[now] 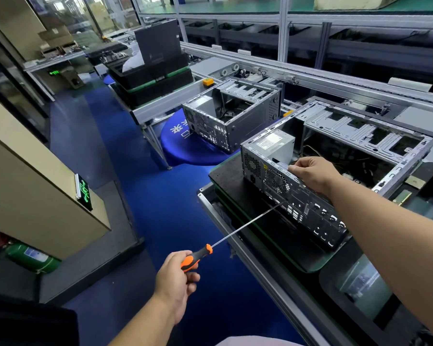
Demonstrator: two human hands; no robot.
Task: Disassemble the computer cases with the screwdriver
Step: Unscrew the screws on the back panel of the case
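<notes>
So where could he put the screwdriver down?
On the bare black mat, left of the near computer case and in front of it along the green edge. Inside the case is crowded with cables, and the right hand holds its rim.

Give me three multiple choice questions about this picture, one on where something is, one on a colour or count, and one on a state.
1. Where does the tip of the screwdriver point?
A. At the rear panel of the near computer case
B. At the blue floor
C. At the far computer case

2. What colours is the screwdriver's handle?
A. Red and yellow
B. Orange and black
C. All green

3. What is the right hand doing?
A. Hanging free at the person's side
B. Holding a second screwdriver
C. Resting on the top rear edge of the near computer case

Answers:
1. A, the long shaft runs from the left hand up to the perforated rear panel.
2. B, the grip shows orange with black sections.
3. C, its fingers lie on the case's metal rim beside the power supply.
</notes>
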